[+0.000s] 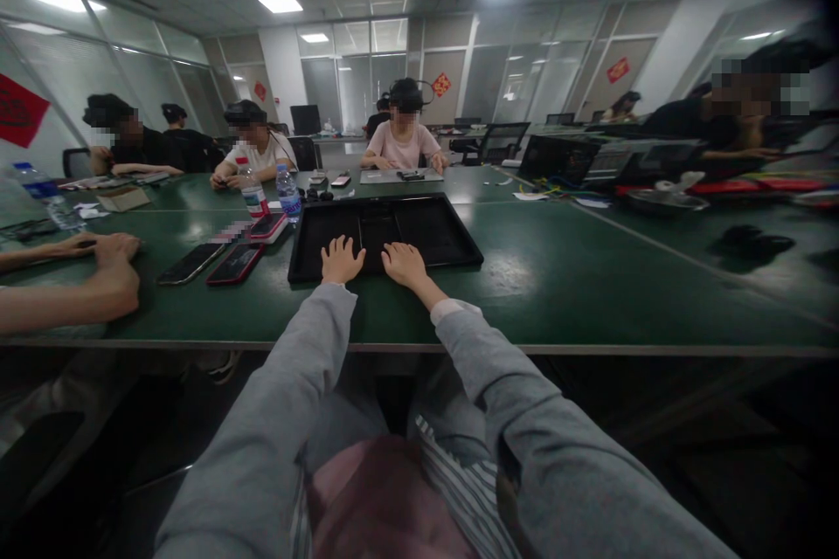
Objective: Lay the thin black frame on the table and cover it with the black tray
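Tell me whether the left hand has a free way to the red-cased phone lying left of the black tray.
Probably yes. The left hand rests flat on the black tray's near edge, and the red-cased phone lies just left of it on bare green table, nothing between them.

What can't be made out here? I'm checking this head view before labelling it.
- Black tray: contents under the left hand and right hand are hidden by the hands and dark.
- Two phones: screens too small to read.
- Bottles: labels blurred.
- Far right table: dark items blurred by the lens edge.
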The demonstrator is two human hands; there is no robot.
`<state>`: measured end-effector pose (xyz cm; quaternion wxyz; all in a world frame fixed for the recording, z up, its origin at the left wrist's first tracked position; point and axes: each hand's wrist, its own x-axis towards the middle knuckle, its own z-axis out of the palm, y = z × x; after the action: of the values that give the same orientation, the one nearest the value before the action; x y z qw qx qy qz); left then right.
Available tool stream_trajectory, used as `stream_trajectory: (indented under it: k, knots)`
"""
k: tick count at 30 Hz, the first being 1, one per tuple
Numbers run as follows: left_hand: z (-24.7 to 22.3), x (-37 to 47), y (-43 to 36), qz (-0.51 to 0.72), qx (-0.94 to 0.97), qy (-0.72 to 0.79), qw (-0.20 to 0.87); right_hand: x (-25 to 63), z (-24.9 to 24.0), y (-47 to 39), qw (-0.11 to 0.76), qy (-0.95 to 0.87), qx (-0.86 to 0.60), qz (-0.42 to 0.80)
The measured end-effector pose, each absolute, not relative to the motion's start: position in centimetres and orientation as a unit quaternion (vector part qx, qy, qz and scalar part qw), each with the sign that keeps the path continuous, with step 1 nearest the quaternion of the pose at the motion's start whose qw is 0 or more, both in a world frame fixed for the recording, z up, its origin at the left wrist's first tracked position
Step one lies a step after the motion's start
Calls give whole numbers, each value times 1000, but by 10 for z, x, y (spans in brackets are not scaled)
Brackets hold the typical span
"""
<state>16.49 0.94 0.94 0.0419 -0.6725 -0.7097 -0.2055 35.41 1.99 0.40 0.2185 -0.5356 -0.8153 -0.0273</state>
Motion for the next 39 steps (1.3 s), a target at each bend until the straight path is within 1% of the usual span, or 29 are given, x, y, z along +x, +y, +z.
stream_trajectory:
  k: [10, 14, 17, 19, 20, 22, 25, 29, 31, 34, 36, 39]
  knots:
    - [15, 156, 10, -231, -691, -683, 43, 362, 0, 31, 242, -822, -515, -17]
    - [16, 114, 0, -291, -684, -664, 76, 399, 4, 35, 302, -773, -554, -69]
    - [14, 69, -11, -363, -615, -689, 124, 448, 5, 43, 358, -677, -637, -81]
    - [13, 43, -15, -394, -550, -727, 120, 480, 4, 51, 400, -557, -726, -42]
    - [12, 33, -15, -409, -512, -748, 100, 493, 2, 55, 408, -502, -763, -5]
    - [10, 20, -13, -430, -476, -767, 23, 512, -1, 65, 404, -467, -784, 64]
    - [9, 15, -7, -433, -491, -754, -52, 521, -7, 74, 392, -515, -753, 118]
    - [8, 17, -3, -440, -465, -766, -63, 517, -10, 72, 390, -558, -708, 190]
    - [9, 17, -4, -438, -445, -778, -69, 512, -8, 71, 411, -584, -656, 245]
    - [11, 16, -5, -433, -433, -787, -77, 506, -5, 76, 471, -586, -586, 302]
    - [11, 16, -6, -435, -432, -786, -79, 503, -3, 82, 500, -558, -584, 313]
    - [11, 16, -6, -438, -433, -784, -77, 503, -2, 90, 514, -531, -599, 307]
